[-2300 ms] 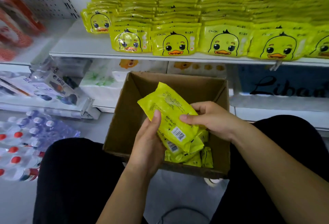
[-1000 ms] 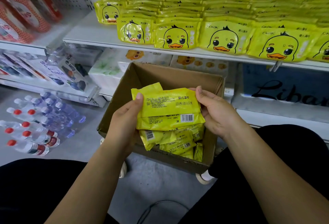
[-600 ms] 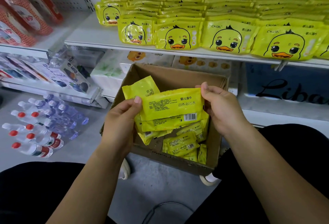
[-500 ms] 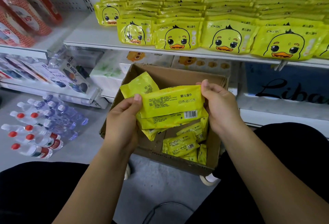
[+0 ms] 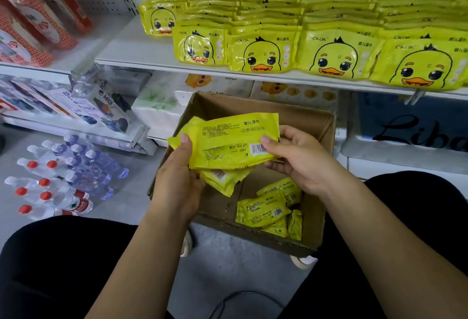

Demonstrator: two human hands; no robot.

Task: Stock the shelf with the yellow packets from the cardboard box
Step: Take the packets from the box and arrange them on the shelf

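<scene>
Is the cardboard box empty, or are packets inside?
Not empty: several yellow packets lie in the near right corner of the cardboard box.

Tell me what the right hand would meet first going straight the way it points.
Probably the left hand: the right hand points leftward along the yellow packets both grip, above the cardboard box.

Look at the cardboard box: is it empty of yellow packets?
No: several loose packets lie in the near right corner of the cardboard box, below the stack gripped by the left hand and right hand.
</scene>
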